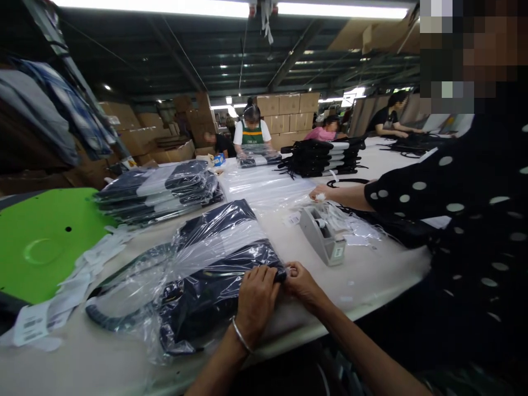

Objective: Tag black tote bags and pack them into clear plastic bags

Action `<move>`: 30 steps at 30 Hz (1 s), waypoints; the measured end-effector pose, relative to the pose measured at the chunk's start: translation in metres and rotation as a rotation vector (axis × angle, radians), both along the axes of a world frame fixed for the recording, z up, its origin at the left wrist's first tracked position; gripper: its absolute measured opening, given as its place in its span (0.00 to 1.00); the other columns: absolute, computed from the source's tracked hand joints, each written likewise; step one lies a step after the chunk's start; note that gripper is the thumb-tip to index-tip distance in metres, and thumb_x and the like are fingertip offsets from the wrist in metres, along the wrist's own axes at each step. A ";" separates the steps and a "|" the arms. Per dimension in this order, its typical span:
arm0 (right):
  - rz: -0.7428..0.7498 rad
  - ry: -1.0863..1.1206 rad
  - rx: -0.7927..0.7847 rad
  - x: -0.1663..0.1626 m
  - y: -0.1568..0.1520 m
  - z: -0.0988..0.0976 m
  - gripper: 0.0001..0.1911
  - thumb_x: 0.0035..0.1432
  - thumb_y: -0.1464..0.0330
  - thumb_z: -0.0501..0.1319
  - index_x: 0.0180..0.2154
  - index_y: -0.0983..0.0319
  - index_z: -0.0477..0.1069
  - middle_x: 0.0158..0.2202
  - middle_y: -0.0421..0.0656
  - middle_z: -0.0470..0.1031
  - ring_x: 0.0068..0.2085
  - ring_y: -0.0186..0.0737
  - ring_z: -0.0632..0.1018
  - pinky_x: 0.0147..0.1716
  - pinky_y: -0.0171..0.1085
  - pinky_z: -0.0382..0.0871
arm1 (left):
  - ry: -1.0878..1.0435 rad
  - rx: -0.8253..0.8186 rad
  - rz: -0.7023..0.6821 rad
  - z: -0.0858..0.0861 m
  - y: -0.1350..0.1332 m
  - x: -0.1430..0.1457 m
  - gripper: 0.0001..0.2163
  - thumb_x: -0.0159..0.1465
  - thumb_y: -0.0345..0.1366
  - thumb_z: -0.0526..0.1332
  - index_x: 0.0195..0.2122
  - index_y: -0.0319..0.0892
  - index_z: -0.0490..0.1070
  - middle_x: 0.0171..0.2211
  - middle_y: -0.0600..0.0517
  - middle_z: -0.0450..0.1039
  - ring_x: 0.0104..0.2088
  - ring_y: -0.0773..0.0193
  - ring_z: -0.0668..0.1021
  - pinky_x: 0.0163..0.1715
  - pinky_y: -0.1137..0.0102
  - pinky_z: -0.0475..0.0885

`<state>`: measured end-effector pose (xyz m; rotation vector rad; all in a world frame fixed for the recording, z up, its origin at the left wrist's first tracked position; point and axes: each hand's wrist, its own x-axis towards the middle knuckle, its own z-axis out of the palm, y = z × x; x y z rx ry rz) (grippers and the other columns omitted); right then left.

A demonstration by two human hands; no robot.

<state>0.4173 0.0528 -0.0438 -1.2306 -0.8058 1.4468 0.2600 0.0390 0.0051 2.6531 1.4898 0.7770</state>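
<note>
A dark folded fabric item with a pale band across it [223,242] lies in a clear plastic bag on the table in front of me. A dark strap loop [111,322] reaches out to its left under the plastic. My left hand [258,300], with a metal bangle at the wrist, curls its fingers over the near right edge of the bagged item. Right beside it, my right hand [303,283] pinches at the bag's corner; its fingertips partly hide what they grip. A grey tape dispenser [324,236] stands just beyond my right hand.
A stack of bagged dark items [160,190] lies at the left, near a green panel [53,242] and a strip of white labels [88,261]. Clear plastic bags [259,187] lie mid-table, with a stack of black items [324,157] behind. A person in dotted sleeves [396,192] reaches in from the right.
</note>
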 end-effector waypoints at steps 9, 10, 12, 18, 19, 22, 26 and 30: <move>0.449 0.155 -0.035 0.028 -0.002 0.022 0.29 0.40 0.71 0.74 0.47 0.66 0.74 0.39 0.43 0.79 0.37 0.35 0.77 0.38 0.34 0.71 | 0.007 0.087 -0.080 -0.012 -0.003 -0.015 0.10 0.64 0.33 0.65 0.45 0.44 0.70 0.42 0.51 0.75 0.42 0.55 0.74 0.43 0.59 0.68; 0.494 0.179 -0.053 0.031 -0.003 0.026 0.26 0.43 0.70 0.73 0.47 0.66 0.75 0.40 0.44 0.79 0.39 0.37 0.78 0.41 0.36 0.72 | 0.002 0.105 -0.081 -0.015 -0.003 -0.015 0.08 0.65 0.32 0.64 0.45 0.44 0.70 0.41 0.51 0.75 0.41 0.56 0.74 0.43 0.59 0.68; 0.533 0.211 -0.089 0.036 -0.004 0.030 0.22 0.49 0.66 0.72 0.46 0.66 0.75 0.42 0.47 0.79 0.41 0.39 0.79 0.47 0.41 0.72 | -0.030 0.145 -0.081 -0.021 -0.003 -0.015 0.07 0.65 0.30 0.62 0.44 0.44 0.70 0.39 0.51 0.75 0.40 0.57 0.74 0.42 0.60 0.68; 0.387 0.159 -0.191 0.023 0.003 0.018 0.20 0.44 0.63 0.74 0.36 0.66 0.72 0.31 0.42 0.78 0.31 0.38 0.79 0.40 0.43 0.75 | -0.086 0.220 -0.066 -0.033 0.000 -0.016 0.06 0.62 0.27 0.60 0.40 0.43 0.70 0.34 0.51 0.73 0.37 0.56 0.73 0.40 0.60 0.68; 0.363 0.139 -0.201 0.019 0.005 0.015 0.21 0.42 0.63 0.74 0.35 0.65 0.70 0.29 0.40 0.77 0.30 0.37 0.79 0.39 0.42 0.75 | -0.094 0.222 -0.062 -0.035 0.000 -0.016 0.07 0.62 0.27 0.60 0.40 0.43 0.70 0.34 0.51 0.73 0.37 0.56 0.73 0.40 0.60 0.68; 0.306 0.018 -0.193 0.006 0.010 0.007 0.23 0.37 0.64 0.74 0.32 0.62 0.66 0.24 0.37 0.74 0.26 0.35 0.76 0.32 0.37 0.72 | -0.122 0.230 -0.050 -0.039 0.001 -0.017 0.08 0.62 0.27 0.59 0.41 0.43 0.69 0.35 0.51 0.73 0.36 0.56 0.73 0.39 0.61 0.68; 0.167 -0.213 -0.094 -0.009 0.011 -0.004 0.19 0.34 0.68 0.71 0.28 0.62 0.65 0.19 0.32 0.68 0.21 0.28 0.68 0.22 0.29 0.60 | -0.151 0.308 -0.022 -0.054 0.001 -0.020 0.08 0.64 0.26 0.55 0.42 0.42 0.69 0.32 0.50 0.72 0.34 0.57 0.74 0.37 0.62 0.70; 0.114 -0.216 -0.104 -0.010 0.009 -0.008 0.17 0.32 0.70 0.69 0.27 0.62 0.66 0.19 0.34 0.69 0.22 0.31 0.70 0.22 0.30 0.60 | -0.075 0.500 -0.013 -0.075 0.007 -0.023 0.11 0.65 0.24 0.53 0.43 0.44 0.70 0.35 0.49 0.77 0.36 0.57 0.78 0.39 0.63 0.73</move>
